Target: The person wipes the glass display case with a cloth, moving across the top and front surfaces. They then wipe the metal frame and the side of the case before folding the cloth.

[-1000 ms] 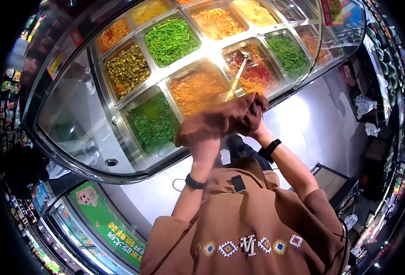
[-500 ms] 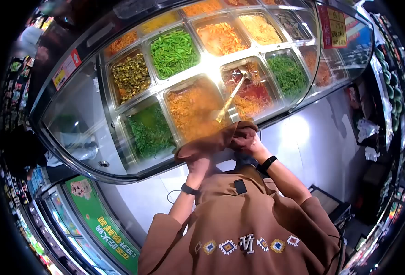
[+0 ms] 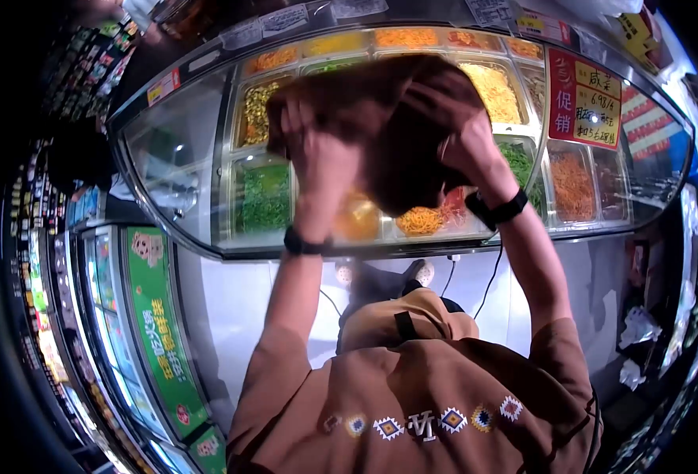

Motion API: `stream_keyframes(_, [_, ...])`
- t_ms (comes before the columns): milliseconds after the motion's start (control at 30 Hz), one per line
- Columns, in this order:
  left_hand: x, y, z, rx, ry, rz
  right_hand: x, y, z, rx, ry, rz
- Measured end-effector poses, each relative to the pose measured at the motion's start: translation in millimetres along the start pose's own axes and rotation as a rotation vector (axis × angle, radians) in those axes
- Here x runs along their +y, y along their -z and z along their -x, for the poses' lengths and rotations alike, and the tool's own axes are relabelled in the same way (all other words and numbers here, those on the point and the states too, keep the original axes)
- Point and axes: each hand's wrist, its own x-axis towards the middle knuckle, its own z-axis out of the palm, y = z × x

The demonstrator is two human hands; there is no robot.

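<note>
Judged step: positioning the brown cloth (image 3: 392, 170), held high in front of the display case (image 3: 171, 170). Left hand (image 3: 317, 162) and right hand (image 3: 455, 134) each clamp an edge. The next move calls for even tension from both grips.

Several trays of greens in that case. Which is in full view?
The near-row green tray left of the left hand. The second green tray, by the right hand, is cut off by the wrist; a third hides behind the brown cloth.
</note>
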Motion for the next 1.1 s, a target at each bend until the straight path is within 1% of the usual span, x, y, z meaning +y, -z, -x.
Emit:
stream_keyframes(33, [7, 2, -19, -0.049, 0.047, -0.014, 14, -3, 1, -0.018, -0.048, 0.022])
stream_keyframes(67, [10, 1, -32, -0.035, 0.026, -0.011, 29, -6, -1, -0.033, -0.096, 0.05])
stream_keyframes(133, [13, -5, -56, -0.019, 0.009, -0.012, 42, 4, -19, -0.001, -0.085, -0.043])
stream_keyframes(167, [18, -7, -63, 0.013, 0.032, -0.012, 45, 9, -25, 0.013, -0.083, -0.089])
stream_keyframes(200, [20, -10, -66, 0.04, 0.032, -0.029, 47, 10, -26, 0.022, -0.052, -0.042])
stream_keyframes(267, [21, -16, -63, 0.088, 0.035, -0.062, 49, 9, -25, 0.037, 0.007, 0.048])
stream_keyframes(367, [23, -15, -55, 0.1, 0.025, -0.021, 41, 3, -18, 0.022, -0.089, -0.083])
stream_keyframes(467, [34, -7, -32, 0.045, 0.035, -0.027, 27, 0, 4, 0.101, -0.279, -0.174])
stream_keyframes(500, [40, -4, -24, 0.045, 0.04, 0.034, 22, 2, 11, 0.111, -0.263, -0.181])
stream_keyframes(533, [45, -5, -12, 0.128, -0.008, 0.048, 14, 3, 18, 0.166, -0.201, -0.159])
stream_keyframes(600, [55, -1, 16, 0.017, 0.022, 0.046, -1, -2, 48, 0.137, -0.251, -0.196])
stream_keyframes(667, [61, 1, 47, -0.137, 0.088, 0.137, -11, -15, 85, 0.159, -0.268, -0.182])
stream_keyframes(700, [64, 3, 61, -0.156, 0.066, 0.157, -21, -18, 104, 0.112, -0.302, -0.175])
stream_keyframes(733, [67, -1, 79, -0.189, 0.107, 0.197, -21, -35, 129, 0.097, -0.312, -0.234])
stream_keyframes(767, [69, -6, 97, -0.221, 0.15, 0.234, -27, -46, 149, 0.131, -0.251, -0.185])
stream_keyframes(867, [76, 5, 135, -0.491, 0.262, 0.323, -49, -76, 206, 0.262, -0.225, -0.103])
stream_keyframes(900, [76, 4, 150, -0.583, 0.279, 0.355, -58, -75, 212, 0.195, -0.235, -0.082])
stream_keyframes(933, [75, 3, 168, -0.656, 0.285, 0.378, -68, -75, 220, 0.128, -0.248, -0.066])
stream_keyframes(967, [73, 0, 186, -0.729, 0.285, 0.385, -80, -78, 233, 0.039, -0.337, -0.121])
stream_keyframes(1000, [71, -5, 206, -0.741, 0.254, 0.362, -83, -87, 242, 0.082, -0.286, -0.087])
stream_keyframes(1033, [68, -11, 226, -0.752, 0.222, 0.339, -89, -97, 260, 0.062, -0.281, -0.1])
stream_keyframes(1067, [65, -23, 252, -0.699, 0.176, 0.296, -93, -106, 279, 0.042, -0.274, -0.113])
stream_keyframes(1100, [63, -24, 264, -0.928, 0.139, 0.159, -95, -113, 292, 0.004, -0.285, -0.11])
